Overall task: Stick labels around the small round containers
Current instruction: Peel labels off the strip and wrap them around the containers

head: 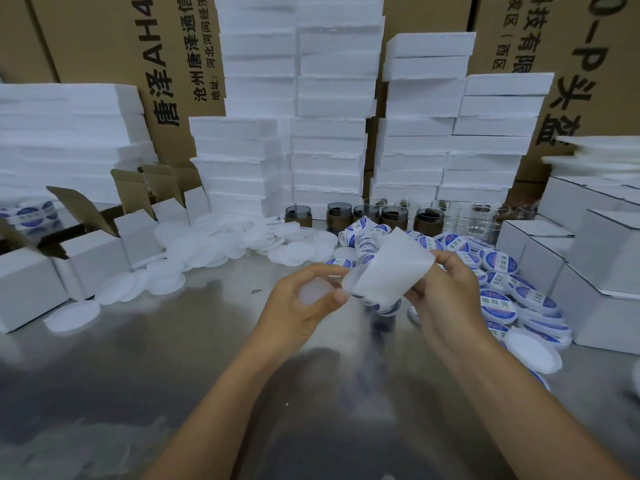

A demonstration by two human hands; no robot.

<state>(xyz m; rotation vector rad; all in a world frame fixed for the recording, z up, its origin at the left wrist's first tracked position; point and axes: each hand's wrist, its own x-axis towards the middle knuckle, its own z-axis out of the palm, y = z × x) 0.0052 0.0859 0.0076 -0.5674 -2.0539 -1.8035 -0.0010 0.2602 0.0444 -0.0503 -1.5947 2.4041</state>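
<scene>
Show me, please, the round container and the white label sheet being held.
round container point(313, 293): head view, on its translucent face.
label sheet point(391, 268): head view, on its blank white middle.

We see our left grip point(304, 299) and right grip point(446, 292) as bare hands, and the left forearm point(225, 393) and right forearm point(502, 393) uncovered right down to the near edge of view.

Stacked foam blocks point(329, 150), cardboard cartons point(104, 46), glass cups point(481, 220)
</scene>
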